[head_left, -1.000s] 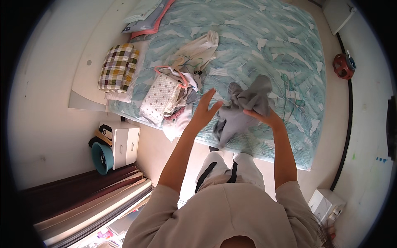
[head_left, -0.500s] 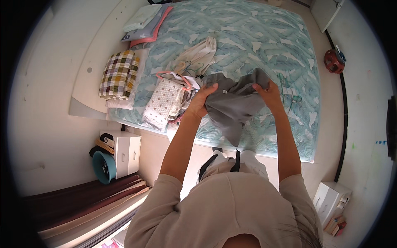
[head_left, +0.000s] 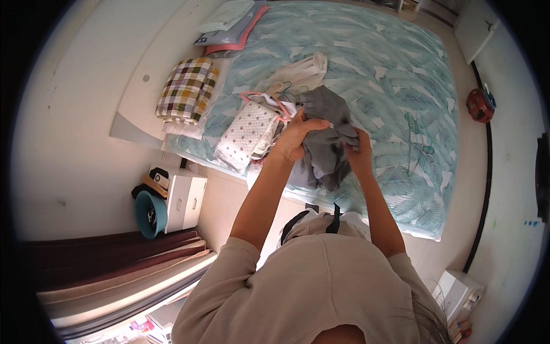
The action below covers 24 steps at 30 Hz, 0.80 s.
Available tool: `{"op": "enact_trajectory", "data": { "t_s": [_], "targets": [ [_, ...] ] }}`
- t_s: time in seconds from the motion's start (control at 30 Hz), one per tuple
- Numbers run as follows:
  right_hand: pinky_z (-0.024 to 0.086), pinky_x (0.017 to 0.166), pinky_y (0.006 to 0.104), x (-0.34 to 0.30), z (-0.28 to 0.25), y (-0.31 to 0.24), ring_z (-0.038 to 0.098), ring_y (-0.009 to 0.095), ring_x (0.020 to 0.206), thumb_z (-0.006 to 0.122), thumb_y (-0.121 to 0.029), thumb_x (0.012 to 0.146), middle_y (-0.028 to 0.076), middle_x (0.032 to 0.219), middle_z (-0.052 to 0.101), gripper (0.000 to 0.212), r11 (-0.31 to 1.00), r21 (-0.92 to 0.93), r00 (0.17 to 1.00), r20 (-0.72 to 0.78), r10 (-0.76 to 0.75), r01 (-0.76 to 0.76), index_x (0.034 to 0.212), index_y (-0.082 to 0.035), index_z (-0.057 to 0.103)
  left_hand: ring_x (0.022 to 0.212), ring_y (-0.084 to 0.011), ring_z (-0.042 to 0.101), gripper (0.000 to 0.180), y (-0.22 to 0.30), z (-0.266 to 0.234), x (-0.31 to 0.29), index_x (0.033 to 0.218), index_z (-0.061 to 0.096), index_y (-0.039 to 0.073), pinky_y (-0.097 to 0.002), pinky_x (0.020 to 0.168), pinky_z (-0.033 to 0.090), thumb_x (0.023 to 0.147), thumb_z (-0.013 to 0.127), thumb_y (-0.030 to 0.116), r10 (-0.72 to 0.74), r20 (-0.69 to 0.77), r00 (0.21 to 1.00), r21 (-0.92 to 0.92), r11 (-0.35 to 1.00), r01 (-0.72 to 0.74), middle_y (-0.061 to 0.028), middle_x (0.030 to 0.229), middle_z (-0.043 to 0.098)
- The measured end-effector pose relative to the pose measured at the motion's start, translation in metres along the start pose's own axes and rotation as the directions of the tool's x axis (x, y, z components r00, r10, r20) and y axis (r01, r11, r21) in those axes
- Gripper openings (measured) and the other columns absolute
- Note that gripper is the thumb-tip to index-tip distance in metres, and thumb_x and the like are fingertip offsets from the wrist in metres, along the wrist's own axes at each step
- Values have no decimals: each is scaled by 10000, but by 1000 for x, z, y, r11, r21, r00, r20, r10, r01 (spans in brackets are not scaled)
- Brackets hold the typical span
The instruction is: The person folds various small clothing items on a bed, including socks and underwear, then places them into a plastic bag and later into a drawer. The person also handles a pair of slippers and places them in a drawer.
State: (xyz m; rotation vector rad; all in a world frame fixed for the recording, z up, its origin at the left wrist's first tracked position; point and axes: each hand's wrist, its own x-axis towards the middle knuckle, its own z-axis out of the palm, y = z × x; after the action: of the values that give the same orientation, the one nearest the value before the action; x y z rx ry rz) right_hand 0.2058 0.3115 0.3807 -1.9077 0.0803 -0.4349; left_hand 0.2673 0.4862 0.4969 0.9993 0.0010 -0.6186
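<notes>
A grey garment [head_left: 327,137] hangs bunched between both of my hands, held up over the near edge of a bed [head_left: 401,86] with a teal leaf-print cover. My left hand [head_left: 298,137] grips its left side, fingers curled over the cloth. Gripping the right side, my right hand [head_left: 360,153] sits close to the left one. Just left of my hands lies a pile of clothes, topped by a white dotted piece [head_left: 247,133] and a pink hanger [head_left: 269,98]. A cream garment [head_left: 301,71] lies behind it on the bed.
A folded plaid blanket [head_left: 186,90] lies at the bed's left corner, with folded cloths [head_left: 226,26] further back. A small white drawer unit [head_left: 184,200] and a teal tub [head_left: 150,213] stand on the floor at left. A red round object [head_left: 479,105] is by the right wall.
My hands have come closer together, gathering the grey garment from spread wide into a tighter bunch. One second ago my left hand was open, reaching toward it.
</notes>
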Motion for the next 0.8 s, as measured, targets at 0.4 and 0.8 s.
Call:
{"op": "enact_trajectory", "data": {
  "t_s": [0.4, 0.8],
  "targets": [
    [453, 668, 402, 10, 23, -31, 576, 294, 778, 551, -41, 741, 103, 947, 601, 245, 820, -234, 816, 416, -401, 522, 982, -57, 586, 995, -197, 530, 706, -6, -9, -2, 1278, 392, 11, -296, 867, 407, 637, 688, 39, -10, -71, 997, 235, 972, 26, -92, 1071, 564],
    [491, 674, 378, 48, 17, -78, 617, 309, 770, 553, -109, 766, 156, 772, 618, 154, 994, 107, 994, 106, 8, -20, 885, -13, 566, 931, -159, 564, 565, 10, -15, -9, 1222, 455, 31, -281, 804, 459, 681, 596, -54, 45, 2, 999, 61, 997, -45, -58, 1041, 588]
  ]
}}
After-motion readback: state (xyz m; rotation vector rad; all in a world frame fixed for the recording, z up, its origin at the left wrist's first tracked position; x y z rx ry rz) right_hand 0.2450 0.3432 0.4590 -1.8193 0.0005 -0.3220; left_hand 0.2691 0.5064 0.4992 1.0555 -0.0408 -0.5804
